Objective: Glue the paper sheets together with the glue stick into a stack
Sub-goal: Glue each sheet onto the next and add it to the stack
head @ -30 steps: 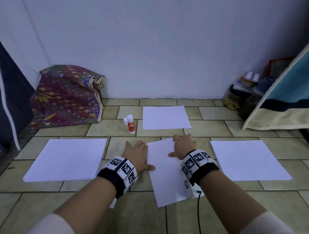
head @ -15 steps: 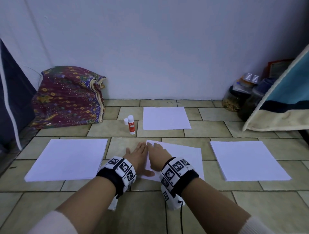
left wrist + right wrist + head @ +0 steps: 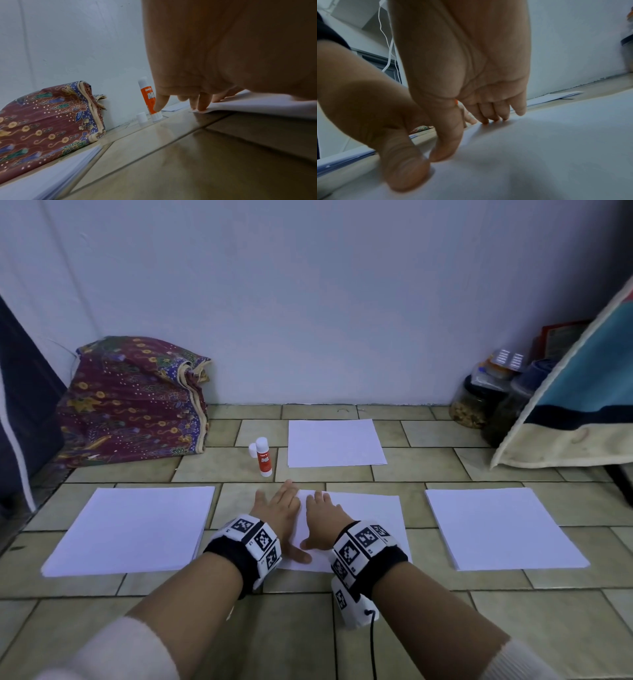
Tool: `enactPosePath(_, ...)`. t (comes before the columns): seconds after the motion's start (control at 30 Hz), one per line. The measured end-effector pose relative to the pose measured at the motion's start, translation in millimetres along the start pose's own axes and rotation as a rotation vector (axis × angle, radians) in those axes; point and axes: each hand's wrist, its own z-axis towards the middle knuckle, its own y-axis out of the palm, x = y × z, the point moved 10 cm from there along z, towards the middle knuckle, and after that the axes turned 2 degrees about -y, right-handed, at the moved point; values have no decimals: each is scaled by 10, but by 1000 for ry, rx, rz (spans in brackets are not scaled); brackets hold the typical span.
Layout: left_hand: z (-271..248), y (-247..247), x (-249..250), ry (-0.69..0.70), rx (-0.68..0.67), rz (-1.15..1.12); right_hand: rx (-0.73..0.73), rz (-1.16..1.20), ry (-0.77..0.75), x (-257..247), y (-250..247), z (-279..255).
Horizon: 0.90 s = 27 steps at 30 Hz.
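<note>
Since a second ago the centre sheet [image 3: 363,518] has turned from lying lengthwise toward the person to lying crosswise on the tiled floor [image 3: 513,611], and the right hand [image 3: 323,520] has come in from the sheet's far edge to sit just beside the left hand [image 3: 279,510].

Both hands lie palm down with fingers straight. The left hand rests at the sheet's left edge: the left wrist view shows its fingertips [image 3: 202,106] on the paper's far left corner, while its thumb lies on the near left part of the sheet. The right hand presses flat on the sheet, thumb toward the left thumb; in the right wrist view its fingertips [image 3: 494,117] touch the paper and the two thumbs nearly meet. Neither hand pinches or grips anything.

Farther off, the glue stick [image 3: 263,457] stands upright on the floor with its white cap [image 3: 252,450] standing just beside it on the left. To its right, near the wall, lies a smaller pile of paper [image 3: 334,443]. A thick left pile [image 3: 133,530] and a right pile [image 3: 500,527] of white sheets flank the centre sheet, well apart from it.

A patterned folded cloth [image 3: 133,402] sits at the far left against the wall, and jars [image 3: 479,402] stand at the far right beside a blue and cream fabric [image 3: 582,405].
</note>
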Motion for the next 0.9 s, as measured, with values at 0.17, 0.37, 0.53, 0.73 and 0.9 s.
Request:
enactPosePath(0.17,2,-12,-16,-21,-38,16,-27,65,-11,159,27,-35)
enactPosePath(0.37,-18,39,-39,-27,-69,6,12,208,173,876,-73,-261)
enactPosePath(0.53,-46,84,-58,-20,-94,10,22,267,280,1451,-92,-468)
enactPosePath(0.73,-101,21,-133,-15,-85,5,96,159,295,1387,-175,-463)
enactPosePath(0.9,-117,-353,-12,-10,97,4,75,-221,364,1083,-325,-461)
